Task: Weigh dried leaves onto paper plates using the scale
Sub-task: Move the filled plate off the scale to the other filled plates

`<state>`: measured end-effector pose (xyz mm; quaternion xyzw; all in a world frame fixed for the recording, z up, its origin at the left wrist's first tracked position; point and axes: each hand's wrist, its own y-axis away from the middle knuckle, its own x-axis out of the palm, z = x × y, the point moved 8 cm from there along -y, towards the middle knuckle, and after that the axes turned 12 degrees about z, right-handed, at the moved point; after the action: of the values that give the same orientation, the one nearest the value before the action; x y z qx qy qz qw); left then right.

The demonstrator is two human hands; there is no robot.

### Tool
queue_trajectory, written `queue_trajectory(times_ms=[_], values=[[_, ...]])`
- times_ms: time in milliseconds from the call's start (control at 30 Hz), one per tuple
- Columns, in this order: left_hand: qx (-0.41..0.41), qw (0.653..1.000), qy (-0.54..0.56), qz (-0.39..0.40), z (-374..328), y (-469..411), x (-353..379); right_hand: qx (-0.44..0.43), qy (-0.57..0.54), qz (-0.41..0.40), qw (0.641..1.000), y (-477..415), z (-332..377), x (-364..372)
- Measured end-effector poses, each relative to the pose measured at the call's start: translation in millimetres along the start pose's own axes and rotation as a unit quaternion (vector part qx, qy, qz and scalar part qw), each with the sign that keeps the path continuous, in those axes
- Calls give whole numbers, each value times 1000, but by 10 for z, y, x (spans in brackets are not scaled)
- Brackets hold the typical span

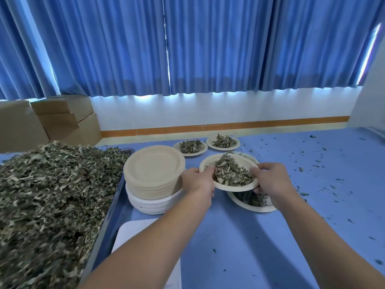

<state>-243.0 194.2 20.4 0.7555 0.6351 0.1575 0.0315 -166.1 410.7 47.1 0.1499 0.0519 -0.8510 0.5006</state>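
filled plate held in both hands over the worktop

we hold one paper plate [245,160] between both hands, clear of the blue worktop [270,236]. the left hand [198,181] grips its left rim and the right hand [268,180] its right rim. on each side the thumb lies over the edge against the dried leaves [229,174] and the fingers curl underneath. the plate is round, so no long axis matters. it sits roughly level, straight ahead, equally near either hand.

the next move, we judge, turns on what lies below: a second filled plate [257,209] rests on the worktop just under the held one and slightly nearer us, partly hidden by the right hand. setting down here would stack the two, so bare worktop farther off or to the right looks the better spot.

beyond stand a far left plate [193,154] and a far right plate [223,148], both filled. just left of the left hand is a stack of empty plates [154,163], then a metal tray [108,215] heaped with loose leaves [52,195]. a white slab [135,228] by our left forearm is likely the scale. leaf scraps [312,165] litter the right side.
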Motion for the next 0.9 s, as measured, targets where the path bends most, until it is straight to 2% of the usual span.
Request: queue_trajectory(times_ms=[100, 200, 400, 500, 567, 633, 700, 733, 800, 900], values=[[-61, 993, 87, 45, 108, -43, 232, 15, -70, -13, 997, -80, -95, -107], [-100, 969, 195, 118, 131, -51, 494, 36, -150, -23, 988, -163, -216, -215], [-113, 916, 329, 198, 126, -76, 917, 51, -186, -57, 980, -288, -303, -522], [-117, 911, 333, 213, 150, -168, 1100, 44, -171, -73, 982, -394, -291, -746], [-115, 927, 288, 209, 155, -249, 1202, 38, -155, -85, 984, -488, -271, -888], [-95, 961, 189, 176, 140, -364, 1270, 31, -145, -91, 985, -609, -259, -1011], [-44, 992, 20, 118, 51, -533, 1294, 20, -136, -97, 986, -739, -238, -1098], [1, 992, -90, 91, -46, -624, 1330, 16, -132, -102, 986, -809, -224, -1130], [111, 950, -285, 66, -301, -773, 1498, 14, -138, -110, 984, -961, -207, -1157], [204, 866, -453, 53, -529, -976, 1802, 22, -164, -124, 978, -1233, -215, -1179]])
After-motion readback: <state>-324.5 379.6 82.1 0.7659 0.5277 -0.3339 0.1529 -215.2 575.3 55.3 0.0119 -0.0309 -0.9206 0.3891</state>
